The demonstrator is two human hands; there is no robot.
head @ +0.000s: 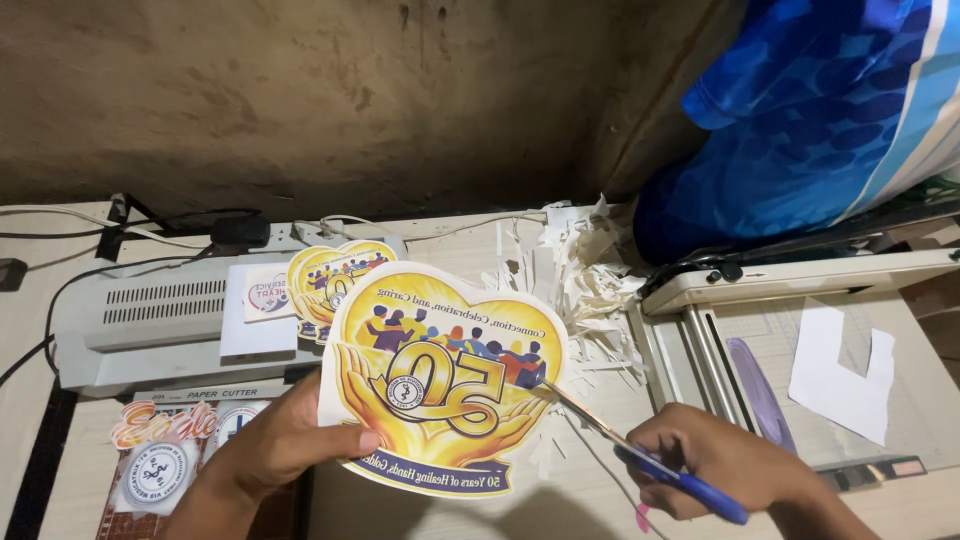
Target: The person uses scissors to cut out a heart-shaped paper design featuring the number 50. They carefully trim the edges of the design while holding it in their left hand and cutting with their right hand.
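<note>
My left hand (275, 440) grips the lower left edge of a heart-shaped printed card (440, 375), yellow and gold with a dark blue band, held flat above the table. My right hand (715, 465) is closed around blue-handled scissors (640, 455). The scissor blades reach the card's right edge, at its white border. Behind the held card lie more heart-shaped prints (330, 275) of the same design.
A grey laminator (150, 315) with black cables sits at the left. White paper trimmings (580, 275) are heaped at the centre back. A paper cutter board (800, 340) with a white offcut stands at the right. Blue patterned cloth (810, 110) hangs upper right. Printed stickers (160, 450) lie lower left.
</note>
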